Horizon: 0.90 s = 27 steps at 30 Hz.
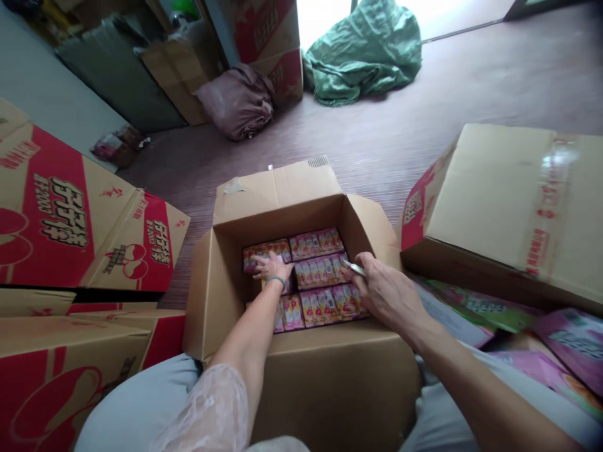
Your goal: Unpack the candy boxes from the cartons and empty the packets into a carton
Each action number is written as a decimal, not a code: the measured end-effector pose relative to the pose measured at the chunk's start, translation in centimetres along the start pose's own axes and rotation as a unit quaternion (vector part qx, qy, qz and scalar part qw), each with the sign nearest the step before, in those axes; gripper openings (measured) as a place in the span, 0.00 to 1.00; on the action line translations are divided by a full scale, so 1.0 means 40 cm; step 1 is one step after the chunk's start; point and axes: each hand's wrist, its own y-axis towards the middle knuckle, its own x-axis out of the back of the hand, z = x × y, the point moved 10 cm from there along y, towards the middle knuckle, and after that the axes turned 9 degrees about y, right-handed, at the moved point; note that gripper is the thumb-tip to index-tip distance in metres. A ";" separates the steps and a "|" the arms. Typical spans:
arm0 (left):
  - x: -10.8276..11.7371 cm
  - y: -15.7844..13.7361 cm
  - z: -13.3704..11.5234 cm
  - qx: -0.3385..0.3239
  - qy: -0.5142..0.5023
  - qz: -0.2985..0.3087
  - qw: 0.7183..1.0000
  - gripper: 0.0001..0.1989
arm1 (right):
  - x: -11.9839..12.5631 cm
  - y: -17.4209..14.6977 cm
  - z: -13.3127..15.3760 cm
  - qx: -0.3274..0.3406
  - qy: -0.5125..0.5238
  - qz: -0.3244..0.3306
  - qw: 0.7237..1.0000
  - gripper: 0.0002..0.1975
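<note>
Head view: left hand (273, 270), fingers spread, rests on boxy pink-wrapped packs (320, 271) in an open brown cardboard carton (330, 383); right hand (384, 292) pinches a slim pale tool (355, 268). Apparent arranging calls for careful alignment.

At one o'clock, a crumpled green sack (367, 53) rests on the floor (475, 94); at eleven, a mauve bag (238, 103) slumps against stacked cartons (277, 78). Red-printed boxes (61, 207) stand at nine, a taped carton (494, 194) at three.
</note>
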 end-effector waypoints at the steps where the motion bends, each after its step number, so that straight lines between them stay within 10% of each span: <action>1: 0.008 0.007 0.043 0.018 -0.017 0.018 1.000 0.45 | 0.005 0.002 0.006 0.000 0.012 -0.001 1.000 0.10; 9: 0.216 -0.119 0.313 -0.030 -0.179 -0.030 0.983 0.48 | 0.015 -0.025 0.081 0.102 0.104 -0.038 0.989 0.14; 12: 0.268 -0.273 0.363 -0.171 -0.350 -0.052 0.920 0.42 | 0.042 -0.078 0.095 0.118 0.157 -0.068 0.978 0.16; 17: 0.227 -0.492 0.408 -0.320 -0.503 0.030 0.803 0.43 | 0.056 -0.220 0.203 0.197 0.135 -0.029 0.971 0.14; 27: 0.211 -0.530 0.424 -0.347 -0.512 -0.019 0.786 0.38 | -0.156 -0.392 0.542 0.360 -0.216 0.189 0.888 0.14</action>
